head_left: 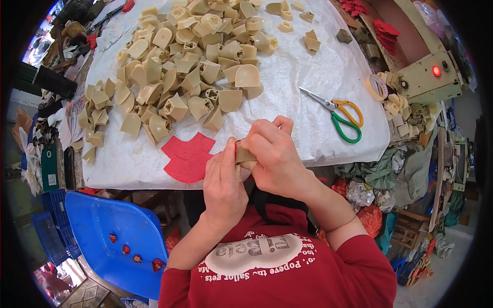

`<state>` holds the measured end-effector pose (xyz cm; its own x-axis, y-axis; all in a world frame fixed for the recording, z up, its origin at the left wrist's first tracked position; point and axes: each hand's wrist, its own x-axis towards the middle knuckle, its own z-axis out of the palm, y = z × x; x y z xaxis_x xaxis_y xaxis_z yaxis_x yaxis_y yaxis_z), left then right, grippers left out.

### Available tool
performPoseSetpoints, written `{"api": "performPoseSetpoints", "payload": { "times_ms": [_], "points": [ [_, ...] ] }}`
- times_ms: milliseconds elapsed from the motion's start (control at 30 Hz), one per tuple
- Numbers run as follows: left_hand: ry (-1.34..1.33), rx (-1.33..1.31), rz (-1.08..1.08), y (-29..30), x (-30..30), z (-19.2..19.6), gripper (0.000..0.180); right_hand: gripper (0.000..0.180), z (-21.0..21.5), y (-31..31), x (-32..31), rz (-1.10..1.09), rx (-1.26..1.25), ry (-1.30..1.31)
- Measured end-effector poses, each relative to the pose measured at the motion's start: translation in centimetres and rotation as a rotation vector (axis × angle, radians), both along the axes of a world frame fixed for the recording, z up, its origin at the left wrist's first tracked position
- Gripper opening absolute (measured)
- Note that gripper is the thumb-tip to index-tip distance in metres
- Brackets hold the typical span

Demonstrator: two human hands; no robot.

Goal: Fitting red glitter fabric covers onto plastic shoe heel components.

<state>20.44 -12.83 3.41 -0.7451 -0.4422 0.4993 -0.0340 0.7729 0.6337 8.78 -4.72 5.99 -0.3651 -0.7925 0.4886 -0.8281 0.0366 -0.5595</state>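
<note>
In front of my body, at the near edge of the table, both hands meet around one small beige shoe heel (245,155). A bit of red material shows at its edge by my fingertips. My left hand (222,189) presses it from the left with the fingers together. From the other side my right hand (277,156) grips it with bent fingers, hiding much of the heel. Just left of them a red cut-out sheet piece (188,158) with notched edges lies flat. Beyond it spreads a large pile of beige shoe heels (179,72).
Scissors (329,106) with green and yellow handles lie right of my hands. A blue basin (102,226) at lower left holds several small red pieces. At the right stand a metal box (431,84) with a lit red lamp and a tape roll (377,87). White sheeting (318,138) covers the table.
</note>
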Motion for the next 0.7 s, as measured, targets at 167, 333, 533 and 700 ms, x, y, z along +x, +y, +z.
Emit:
{"api": "performPoseSetpoints", "payload": {
  "times_ms": [167,333,533,700],
  "points": [
    [-0.005,-0.197,-0.05,-0.8,0.1,-0.1,0.052,0.02,-0.2,0.6,0.0,-0.01,0.042,-0.122],
    [0.111,-0.256,-0.064,-1.4,0.1,0.4,0.051,0.022,-0.1,0.6,0.0,0.014,0.026,-0.186],
    [0.069,-0.269,-0.088,-1.7,1.1,1.1,0.044,0.023,-0.5,0.4,0.0,0.047,-0.038,-0.199],
    [-0.023,0.342,-0.271,-2.2,1.9,2.6,0.046,0.026,-0.5,-0.2,-1.2,0.025,-0.251,0.037]
  ]
}}
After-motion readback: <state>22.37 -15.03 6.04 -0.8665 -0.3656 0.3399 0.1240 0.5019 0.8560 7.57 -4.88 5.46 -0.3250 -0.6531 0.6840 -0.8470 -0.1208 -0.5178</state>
